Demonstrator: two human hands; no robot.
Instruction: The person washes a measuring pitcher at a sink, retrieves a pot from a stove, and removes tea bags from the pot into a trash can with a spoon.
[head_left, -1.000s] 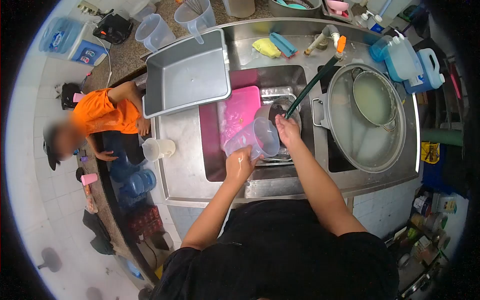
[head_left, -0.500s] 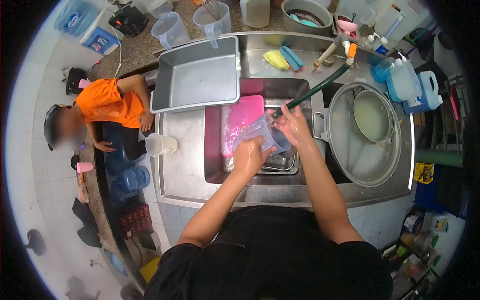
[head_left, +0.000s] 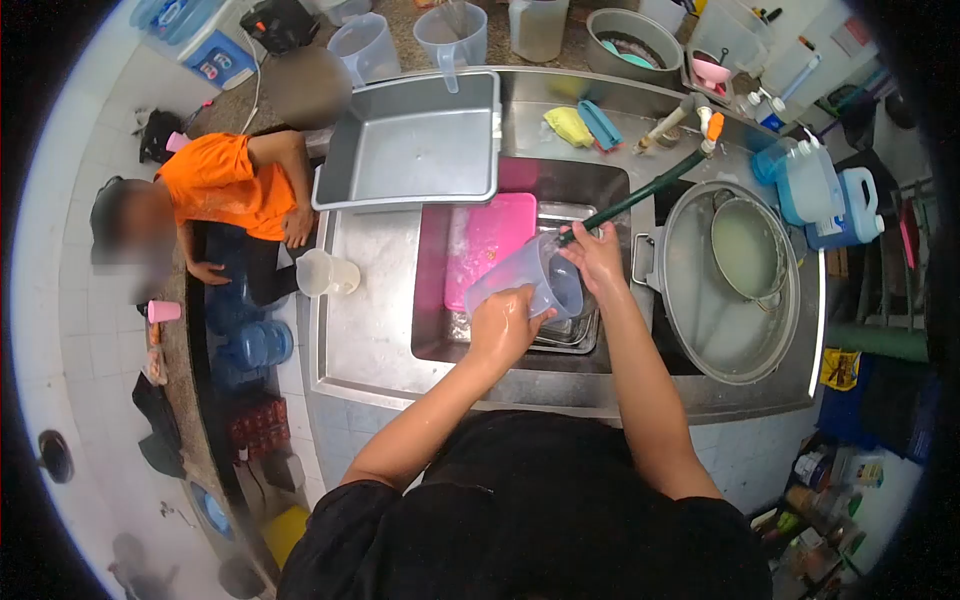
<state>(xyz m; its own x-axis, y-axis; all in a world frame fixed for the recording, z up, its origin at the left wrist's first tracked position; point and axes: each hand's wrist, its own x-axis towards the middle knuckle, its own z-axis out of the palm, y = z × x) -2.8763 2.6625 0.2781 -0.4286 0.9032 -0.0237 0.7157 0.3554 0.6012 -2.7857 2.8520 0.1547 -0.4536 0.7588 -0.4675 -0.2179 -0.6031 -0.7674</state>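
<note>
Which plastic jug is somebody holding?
The clear jug over the sink, gripped by the left hand; no hand holds the other jugs.

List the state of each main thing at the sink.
Left hand: gripping clear pitcher
Right hand: at green hose's end, grip unclear
Clear pitcher: tilted, mouth toward right hand
Green hose: attached to tap, water flow unclear
Gray tub: open side up, nothing visible inside
Large pot: uncovered, holding cloudy liquid and smaller pan
Milky-white pitcher: standing upright
</note>
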